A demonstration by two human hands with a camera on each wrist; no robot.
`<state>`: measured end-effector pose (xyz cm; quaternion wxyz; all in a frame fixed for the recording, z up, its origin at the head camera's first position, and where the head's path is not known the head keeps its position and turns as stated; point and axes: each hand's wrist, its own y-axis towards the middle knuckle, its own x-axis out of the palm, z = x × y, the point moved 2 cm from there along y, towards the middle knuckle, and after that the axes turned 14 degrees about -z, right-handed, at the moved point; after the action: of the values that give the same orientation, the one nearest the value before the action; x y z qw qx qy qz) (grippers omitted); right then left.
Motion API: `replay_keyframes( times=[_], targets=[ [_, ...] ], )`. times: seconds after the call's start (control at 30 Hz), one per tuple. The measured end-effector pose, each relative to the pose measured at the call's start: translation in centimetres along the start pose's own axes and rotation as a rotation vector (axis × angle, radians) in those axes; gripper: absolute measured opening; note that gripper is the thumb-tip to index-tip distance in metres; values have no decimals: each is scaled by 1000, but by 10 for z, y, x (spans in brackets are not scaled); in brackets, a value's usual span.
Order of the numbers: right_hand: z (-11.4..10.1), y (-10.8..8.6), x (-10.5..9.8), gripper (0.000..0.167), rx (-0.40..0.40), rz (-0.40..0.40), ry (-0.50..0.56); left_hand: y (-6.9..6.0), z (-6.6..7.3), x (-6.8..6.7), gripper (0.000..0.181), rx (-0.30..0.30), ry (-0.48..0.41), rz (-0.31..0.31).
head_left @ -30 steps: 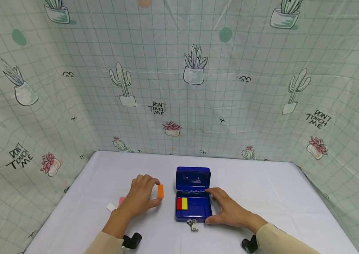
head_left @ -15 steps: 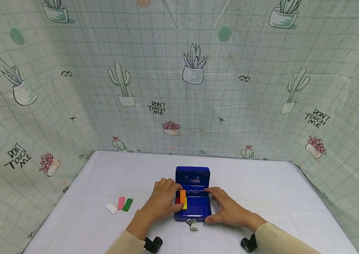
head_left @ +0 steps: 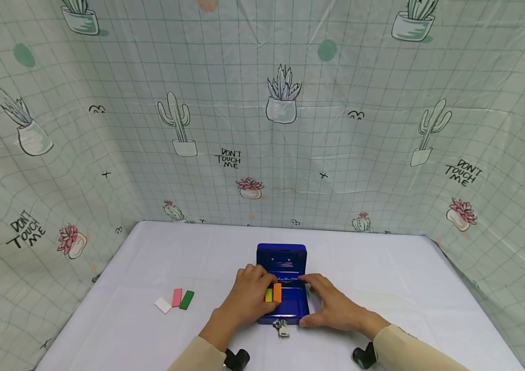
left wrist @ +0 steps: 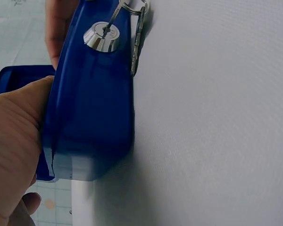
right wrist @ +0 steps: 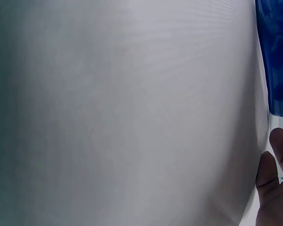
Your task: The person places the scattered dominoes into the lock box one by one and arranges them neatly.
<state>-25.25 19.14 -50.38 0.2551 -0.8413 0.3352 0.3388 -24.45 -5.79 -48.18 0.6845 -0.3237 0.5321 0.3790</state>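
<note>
A small blue metal cash box point(head_left: 293, 304) stands with its lid point(head_left: 282, 254) raised. My left hand point(head_left: 245, 298) reaches over its left side and pinches an upright orange block point(head_left: 277, 293) between thumb and fingers. Just left of that block, inside the box, a yellow block point(head_left: 269, 295) shows; the red one is nearly all hidden by my hand. My right hand point(head_left: 334, 308) holds the box's right side, thumb at the front corner and fingertip near the hinge. In the left wrist view, a silver lock point(left wrist: 102, 37) with keys point(left wrist: 137, 42) sits on the front wall.
A white block point(head_left: 163, 305), a pink block point(head_left: 176, 297) and a green block point(head_left: 186, 300) lie on the white tabletop point(head_left: 373, 273) at the left. Behind the table hangs a gridded cactus-print cloth point(head_left: 225, 206).
My left hand has carried the orange block rightward from above the table into the box, past the red and yellow blocks. The green block has come into sight. My right hand has stayed put.
</note>
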Motion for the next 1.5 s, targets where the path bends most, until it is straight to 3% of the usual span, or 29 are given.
replay_keyframes(
  times=[0.8, 1.5],
  targets=[
    [3, 1, 2, 99, -20, 10, -17, 7, 4, 8, 46, -65, 53, -17],
    [1, 0, 1, 99, -9, 8, -8, 4, 9, 2, 48, -77, 70, -44]
  ],
)
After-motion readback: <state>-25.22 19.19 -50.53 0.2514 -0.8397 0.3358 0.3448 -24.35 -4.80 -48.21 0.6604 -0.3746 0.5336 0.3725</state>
